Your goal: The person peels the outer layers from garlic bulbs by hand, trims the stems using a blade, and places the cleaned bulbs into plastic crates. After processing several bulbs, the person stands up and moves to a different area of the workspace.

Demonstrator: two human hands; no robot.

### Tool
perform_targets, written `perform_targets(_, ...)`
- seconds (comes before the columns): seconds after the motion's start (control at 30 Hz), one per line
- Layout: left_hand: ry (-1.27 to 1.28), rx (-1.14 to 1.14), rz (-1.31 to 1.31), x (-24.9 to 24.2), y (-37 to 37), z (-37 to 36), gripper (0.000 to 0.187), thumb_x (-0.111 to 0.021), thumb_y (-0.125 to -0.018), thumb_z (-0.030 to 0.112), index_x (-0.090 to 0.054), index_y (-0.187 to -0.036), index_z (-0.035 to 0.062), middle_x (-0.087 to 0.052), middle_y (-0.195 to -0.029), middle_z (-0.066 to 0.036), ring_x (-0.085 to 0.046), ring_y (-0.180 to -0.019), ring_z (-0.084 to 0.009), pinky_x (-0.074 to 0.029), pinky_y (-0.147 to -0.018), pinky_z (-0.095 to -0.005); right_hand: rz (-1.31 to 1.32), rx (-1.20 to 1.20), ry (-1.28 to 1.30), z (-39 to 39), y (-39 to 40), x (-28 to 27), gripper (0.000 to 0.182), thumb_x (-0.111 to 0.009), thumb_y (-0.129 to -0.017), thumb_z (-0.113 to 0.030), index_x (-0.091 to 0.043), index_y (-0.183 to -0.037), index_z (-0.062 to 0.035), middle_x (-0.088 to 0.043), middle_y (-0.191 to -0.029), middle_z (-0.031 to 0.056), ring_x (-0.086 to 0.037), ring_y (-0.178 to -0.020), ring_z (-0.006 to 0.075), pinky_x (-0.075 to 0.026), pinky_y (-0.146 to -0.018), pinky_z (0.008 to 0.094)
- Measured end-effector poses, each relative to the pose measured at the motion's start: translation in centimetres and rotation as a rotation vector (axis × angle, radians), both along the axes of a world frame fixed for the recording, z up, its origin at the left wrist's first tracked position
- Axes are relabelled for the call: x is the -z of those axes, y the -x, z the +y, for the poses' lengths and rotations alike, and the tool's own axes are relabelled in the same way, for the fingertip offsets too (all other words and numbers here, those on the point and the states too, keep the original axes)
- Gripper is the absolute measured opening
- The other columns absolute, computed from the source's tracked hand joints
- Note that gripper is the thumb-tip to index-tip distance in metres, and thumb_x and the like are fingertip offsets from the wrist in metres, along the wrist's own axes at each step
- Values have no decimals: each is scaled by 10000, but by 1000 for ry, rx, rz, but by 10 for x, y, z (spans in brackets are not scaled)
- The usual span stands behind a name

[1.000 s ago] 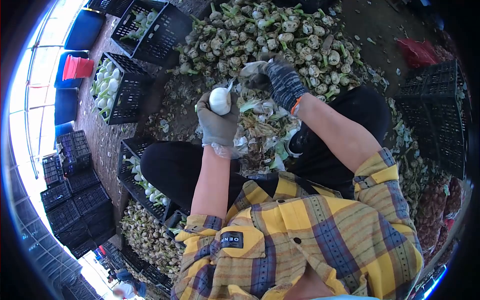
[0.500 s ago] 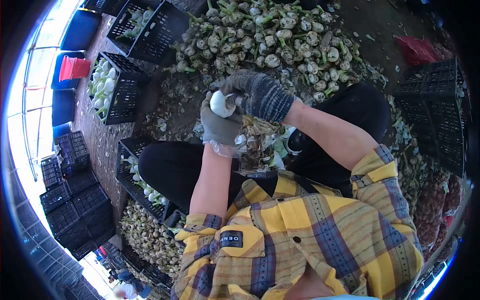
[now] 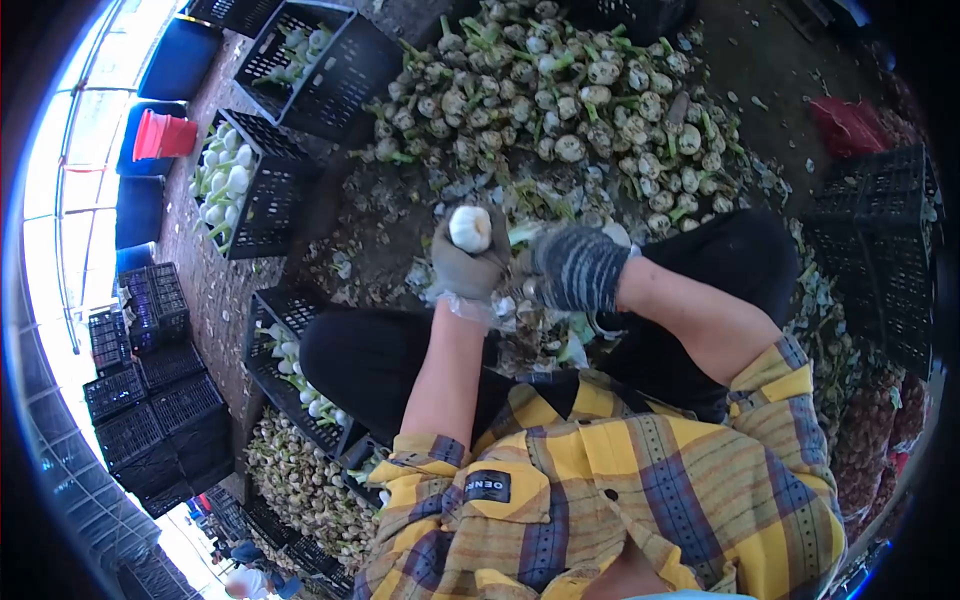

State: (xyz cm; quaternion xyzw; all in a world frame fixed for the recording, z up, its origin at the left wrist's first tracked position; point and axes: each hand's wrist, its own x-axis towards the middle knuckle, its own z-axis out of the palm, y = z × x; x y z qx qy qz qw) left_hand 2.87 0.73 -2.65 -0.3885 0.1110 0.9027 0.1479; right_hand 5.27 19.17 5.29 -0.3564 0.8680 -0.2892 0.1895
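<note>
Garlic bulb (image 3: 470, 229) — in left hand (image 3: 466, 268)

A pale, brightly lit wall (image 3: 88, 190), divided into panels by thin dark bars, is seen left of the red bucket (image 3: 165, 135). Blue bins (image 3: 138, 212) are ranged along the wall above, behind and below the bucket. Farther below it, black crates (image 3: 160, 430) are stacked near a darker, gridded wall section (image 3: 55, 455). Right of and below the bucket, a brown, littered floor (image 3: 215, 300) is exposed; farther right, it is more dimly lit.
</note>
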Motion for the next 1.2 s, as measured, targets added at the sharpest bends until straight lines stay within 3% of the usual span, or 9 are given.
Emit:
perform_targets(0.13,122,3,-184,-4,45,-23,355,-429,-821,354,-547,-962,49,-573,-884,-133,-600,-776,-309,-570,-592,-396,-47,-65,-176,-5,-4,20,293,-538,-743,-302,-659,-804,-42,-636,-792,178,-622,-768,330,-484,-703,429)
perform_targets(0.33,308,-37,712,-131,169,-103,525,-394,-873,427,-500,-1106,-32,-564,-1036,-234,-559,-946,-376,-496,-806,-444,10,2,18,-5,-4,29,269,-537,-720,-261,-648,-855,-57,-636,-796,172,-621,-742,330,-486,-666,421)
perform_targets(0.37,300,-31,804,-147,188,-114,540,-409,-871,411,-479,-1137,-54,-548,-1099,-264,-541,-1017,-395,-488,-841,-436,-63,-27,-57,-7,3,17,425,-588,-701,-209,-562,-1099,-60,-613,-849,169,-603,-766,333,-480,-672,412)
perform_targets(0.4,336,-97,793,-173,168,-93,541,-425,-869,387,-459,-1154,-71,-533,-1113,-275,-529,-1045,-393,-494,-834,-446,-132,-62,-115,-7,9,8,398,-568,-731,-204,-568,-1102,-58,-613,-884,172,-599,-791,339,-478,-698,415)
perform_targets(0.63,401,57,274,-73,115,-54,292,-454,-882,287,-519,-924,6,-592,-959,-174,-578,-931,-314,-523,-731,-446,-49,209,162,64,51,-47,367,-611,-754,-198,-579,-1087,-48,-631,-897,163,-604,-849,325,-484,-752,361)
perform_targets(0.67,381,129,266,-64,106,-49,280,-451,-886,282,-531,-935,18,-593,-968,-156,-577,-931,-297,-522,-732,-427,-46,263,87,81,65,-57,320,-634,-655,-186,-646,-965,-109,-650,-850,132,-622,-786,300,-481,-722,361)
perform_targets(0.83,455,380,149,-67,85,0,249,-426,-913,306,-544,-953,90,-600,-947,-71,-581,-867,-239,-522,-693,-342,42,621,-318,164,114,22,492,-592,-761,-292,-524,-1188,-57,-589,-1073,198,-538,-1047,325,-407,-938,361)
perform_targets(0.97,382,491,183,-64,80,20,235,-431,-920,284,-529,-1045,110,-596,-966,-62,-586,-824,-213,-495,-655,-312,69,552,-770,176,149,90,521,-542,-791,-217,-431,-1288,-107,-478,-1257,185,-419,-1193,347,-332,-1002,404)
perform_targets(1.2,410,544,118,-72,74,31,289,-429,-920,328,-527,-1108,132,-596,-1006,-43,-592,-867,-183,-469,-694,-301,69,652,-893,193,201,188,424,-312,-899,-170,-405,-1312,-203,-356,-1366,171,-408,-1220,313,-247,-1027,516)
